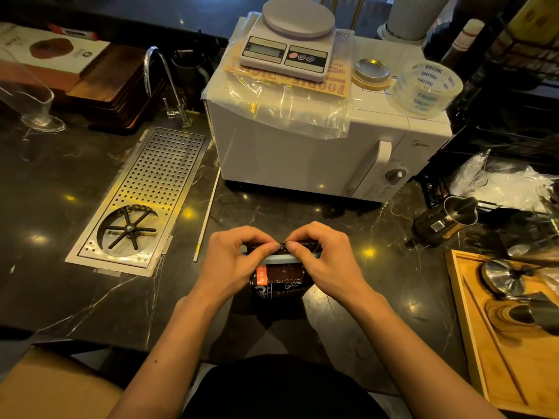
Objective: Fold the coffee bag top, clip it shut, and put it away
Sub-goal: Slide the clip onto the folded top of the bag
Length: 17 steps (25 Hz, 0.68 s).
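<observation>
A dark coffee bag [279,282] with an orange label stands upright on the black marble counter, just in front of me. Its top edge is folded over. A pale grey clip bar [282,259] runs across the fold. My left hand [234,261] pinches the left half of the folded top and clip, thumb in front and fingers behind. My right hand [325,261] pinches the right half the same way. Both thumbs meet at the middle of the fold. The bag's upper part is mostly hidden by my fingers.
A white microwave [302,158] with a kitchen scale [290,40] and tape roll [426,87] stands behind. A perforated metal rinser tray [157,182] and a white stick [208,213] lie at left. A black hand grinder [441,220] and a wooden tray [472,343] with metal tools sit at right.
</observation>
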Motion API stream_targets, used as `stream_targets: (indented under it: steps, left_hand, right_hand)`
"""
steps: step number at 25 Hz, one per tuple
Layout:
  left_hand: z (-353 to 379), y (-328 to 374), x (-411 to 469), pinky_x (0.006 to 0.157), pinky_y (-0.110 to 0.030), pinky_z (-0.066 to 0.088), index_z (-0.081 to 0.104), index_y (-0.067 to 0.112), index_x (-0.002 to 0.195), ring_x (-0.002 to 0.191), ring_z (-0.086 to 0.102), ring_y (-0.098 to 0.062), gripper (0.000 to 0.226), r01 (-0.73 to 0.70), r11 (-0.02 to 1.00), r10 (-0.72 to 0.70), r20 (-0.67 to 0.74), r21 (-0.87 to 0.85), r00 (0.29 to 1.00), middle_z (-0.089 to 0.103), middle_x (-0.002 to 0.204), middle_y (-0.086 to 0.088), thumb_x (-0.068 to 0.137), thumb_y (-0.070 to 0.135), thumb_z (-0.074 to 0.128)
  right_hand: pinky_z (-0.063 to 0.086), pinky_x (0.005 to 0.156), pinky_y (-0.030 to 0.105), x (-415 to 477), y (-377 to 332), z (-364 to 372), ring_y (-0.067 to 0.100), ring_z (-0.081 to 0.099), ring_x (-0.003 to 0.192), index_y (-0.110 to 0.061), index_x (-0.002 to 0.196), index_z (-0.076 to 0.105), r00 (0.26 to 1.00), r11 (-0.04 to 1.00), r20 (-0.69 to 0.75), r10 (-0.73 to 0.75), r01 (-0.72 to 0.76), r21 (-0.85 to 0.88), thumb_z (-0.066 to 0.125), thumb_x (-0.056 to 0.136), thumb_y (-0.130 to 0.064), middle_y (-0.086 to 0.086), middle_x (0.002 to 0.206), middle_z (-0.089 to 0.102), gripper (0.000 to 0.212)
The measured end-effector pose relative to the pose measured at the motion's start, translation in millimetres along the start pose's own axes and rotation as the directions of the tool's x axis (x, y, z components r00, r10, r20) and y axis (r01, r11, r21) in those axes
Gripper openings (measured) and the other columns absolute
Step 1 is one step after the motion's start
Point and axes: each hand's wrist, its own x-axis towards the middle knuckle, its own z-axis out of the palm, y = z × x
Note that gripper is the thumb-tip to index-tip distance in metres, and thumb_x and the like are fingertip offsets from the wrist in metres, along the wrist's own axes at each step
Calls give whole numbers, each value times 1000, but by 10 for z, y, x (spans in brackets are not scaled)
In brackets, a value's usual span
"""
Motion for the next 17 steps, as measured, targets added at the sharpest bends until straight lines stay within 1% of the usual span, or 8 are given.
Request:
stream_targets:
  steps: [3, 5, 7, 10, 11, 14, 17]
  left_hand:
    - [27, 10, -5, 71, -9, 46, 77, 13, 80, 81, 65, -6, 7, -26, 999, 26, -21, 33, 999, 68, 75, 12, 78, 7, 78]
    - [26, 5, 6, 71, -10, 46, 76, 12, 79, 81, 64, -8, 6, -29, 999, 30, -24, 46, 999, 68, 74, 10, 78, 6, 78]
    - [31, 0, 8, 71, -12, 47, 75, 13, 80, 81, 64, -9, 6, -25, 999, 25, -5, 42, 1000, 68, 75, 9, 80, 7, 77]
    - [26, -23, -39, 74, -12, 47, 74, 17, 85, 85, 64, -7, 4, 9, 1000, -9, 22, 2, 1000, 69, 81, 12, 83, 14, 74]
    - [18, -41, -59, 74, -11, 47, 74, 20, 86, 86, 64, -6, 4, 27, 1000, -27, 20, -14, 999, 69, 83, 14, 83, 17, 73]
    - [-7, -77, -93, 75, -9, 46, 73, 28, 83, 85, 65, -3, 10, 74, 996, -75, -18, -44, 997, 71, 82, 18, 82, 19, 75]
    - [-10, -89, -86, 74, -5, 44, 71, 33, 78, 81, 65, -2, 18, 80, 996, -83, -82, -37, 993, 70, 76, 18, 79, 16, 77]
  right_hand:
    - [46, 70, 15, -12, 1, 41, 5, 61, 77, -18, 76, 70, 999, 999, -43, 33, -34, -26, 73, 81, -9, -10, 77, 65, 11]
    - [44, 70, 12, -12, 2, 53, 4, 61, 77, -18, 76, 71, 998, 999, -51, 32, -33, -19, 73, 81, -9, -11, 77, 64, 10]
    - [46, 72, 13, -14, 16, 17, 3, 63, 80, -19, 79, 73, 999, 999, -35, 39, -39, 3, 74, 82, -12, -11, 79, 67, 8]
    - [51, 75, 16, -21, 50, -71, 2, 66, 84, -26, 84, 75, 996, 994, 35, 79, -82, 70, 75, 83, -18, -15, 82, 71, 7]
    - [52, 73, 18, -39, 66, -84, 2, 66, 82, -27, 82, 74, 994, 990, 31, 106, -108, 88, 76, 82, -20, -15, 80, 71, 8]
    - [51, 66, 22, -81, 110, -79, 5, 64, 71, -32, 72, 69, 980, 970, -63, 187, -175, 167, 79, 79, -19, -12, 72, 69, 18]
    - [51, 65, 21, -75, 118, -49, 5, 62, 70, -36, 67, 66, 982, 972, -86, 168, -151, 182, 79, 79, -16, -14, 72, 68, 27]
